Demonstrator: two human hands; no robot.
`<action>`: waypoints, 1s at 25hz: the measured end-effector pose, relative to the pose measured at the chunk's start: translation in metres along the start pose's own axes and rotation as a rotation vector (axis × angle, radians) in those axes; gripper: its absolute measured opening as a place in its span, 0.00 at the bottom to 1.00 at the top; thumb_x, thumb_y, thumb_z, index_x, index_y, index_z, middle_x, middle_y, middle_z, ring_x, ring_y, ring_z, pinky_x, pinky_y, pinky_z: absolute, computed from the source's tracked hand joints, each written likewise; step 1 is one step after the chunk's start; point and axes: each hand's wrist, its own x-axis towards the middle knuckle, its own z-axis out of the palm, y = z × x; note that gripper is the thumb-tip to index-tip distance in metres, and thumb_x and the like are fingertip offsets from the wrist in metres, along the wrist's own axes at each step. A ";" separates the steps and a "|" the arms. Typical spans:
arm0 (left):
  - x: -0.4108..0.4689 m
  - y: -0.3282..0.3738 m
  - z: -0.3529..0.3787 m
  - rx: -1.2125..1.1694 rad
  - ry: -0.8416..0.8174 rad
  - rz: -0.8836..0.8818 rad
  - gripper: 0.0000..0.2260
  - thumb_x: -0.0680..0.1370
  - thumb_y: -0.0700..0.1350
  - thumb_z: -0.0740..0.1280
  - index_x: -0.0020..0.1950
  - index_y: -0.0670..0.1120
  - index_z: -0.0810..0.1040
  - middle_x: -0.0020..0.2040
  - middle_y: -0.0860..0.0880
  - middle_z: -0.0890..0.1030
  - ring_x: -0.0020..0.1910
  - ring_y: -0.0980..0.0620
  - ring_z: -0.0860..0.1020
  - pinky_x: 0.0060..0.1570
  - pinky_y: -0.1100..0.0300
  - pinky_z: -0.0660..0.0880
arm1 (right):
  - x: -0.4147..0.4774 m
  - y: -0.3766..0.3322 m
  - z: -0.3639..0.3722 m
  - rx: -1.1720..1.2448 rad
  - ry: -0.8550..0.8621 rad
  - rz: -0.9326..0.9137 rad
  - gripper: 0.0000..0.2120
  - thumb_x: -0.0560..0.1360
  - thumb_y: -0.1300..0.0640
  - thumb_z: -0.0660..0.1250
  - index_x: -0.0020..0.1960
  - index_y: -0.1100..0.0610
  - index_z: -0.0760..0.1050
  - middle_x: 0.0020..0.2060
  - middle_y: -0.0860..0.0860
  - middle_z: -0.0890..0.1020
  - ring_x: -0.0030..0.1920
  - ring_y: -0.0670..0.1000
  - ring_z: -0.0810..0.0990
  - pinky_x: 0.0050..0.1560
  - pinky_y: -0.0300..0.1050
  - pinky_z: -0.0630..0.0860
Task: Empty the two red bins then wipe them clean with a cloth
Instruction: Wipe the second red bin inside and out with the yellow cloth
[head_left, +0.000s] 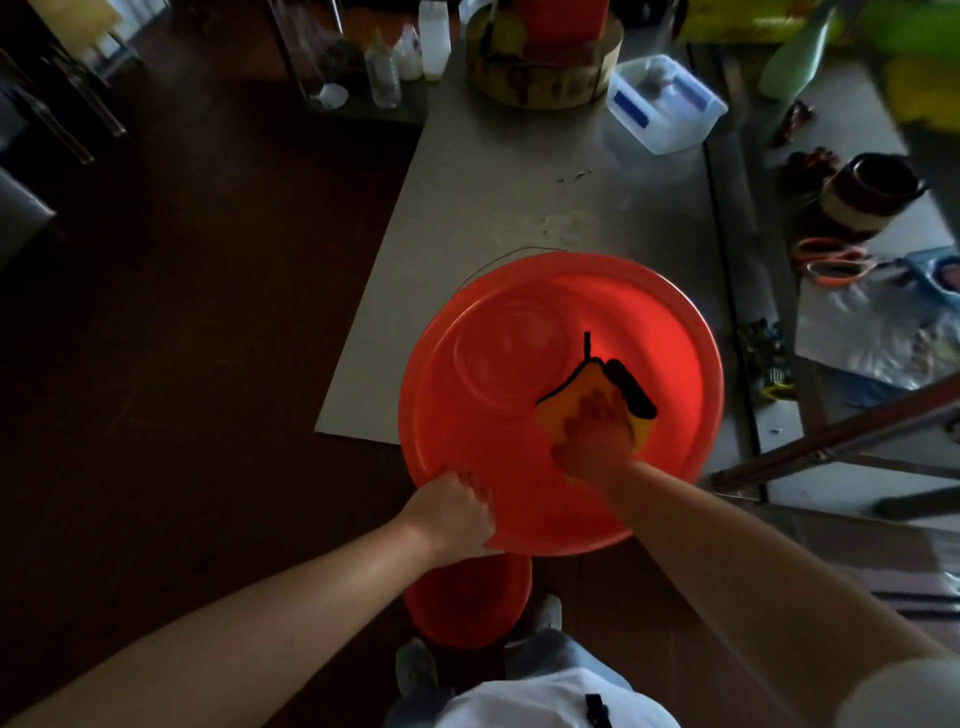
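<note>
A big round red bin (519, 364) stands at the near end of a grey table, its inside bare and lit. My right hand (592, 436) is down inside it, pressing a yellow cloth with black edging (636, 410) against the bin's inner wall at the right. My left hand (457, 512) grips the bin's near-left rim. A second, smaller red bin (467, 603) sits on the floor below, partly hidden under the big one, just in front of my feet.
The grey table (519, 197) runs away from me, with a clear plastic box (665, 104), a round wooden block (545, 73) and bottles (384, 73) at its far end. Scissors (831, 260), a pot and bags lie to the right. A dark floor spreads left.
</note>
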 end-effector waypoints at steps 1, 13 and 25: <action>-0.002 -0.001 -0.003 0.012 -0.005 0.013 0.32 0.78 0.70 0.55 0.48 0.44 0.83 0.42 0.44 0.84 0.41 0.43 0.82 0.45 0.55 0.78 | -0.010 -0.011 0.008 -0.031 -0.051 -0.022 0.32 0.80 0.41 0.58 0.80 0.54 0.60 0.81 0.59 0.55 0.81 0.59 0.48 0.79 0.58 0.41; -0.004 0.008 -0.004 -0.112 -0.051 -0.030 0.29 0.81 0.65 0.56 0.57 0.40 0.79 0.53 0.40 0.82 0.51 0.40 0.80 0.51 0.50 0.71 | -0.045 0.015 -0.002 -0.332 -0.093 0.016 0.34 0.81 0.35 0.49 0.83 0.47 0.53 0.83 0.53 0.48 0.82 0.57 0.41 0.77 0.63 0.32; -0.019 0.000 0.012 -0.121 0.023 -0.056 0.30 0.79 0.67 0.55 0.60 0.41 0.77 0.54 0.40 0.81 0.52 0.40 0.80 0.50 0.51 0.71 | -0.086 -0.016 0.009 -0.208 -0.134 -0.043 0.34 0.78 0.30 0.44 0.81 0.42 0.56 0.82 0.51 0.53 0.81 0.57 0.46 0.77 0.62 0.40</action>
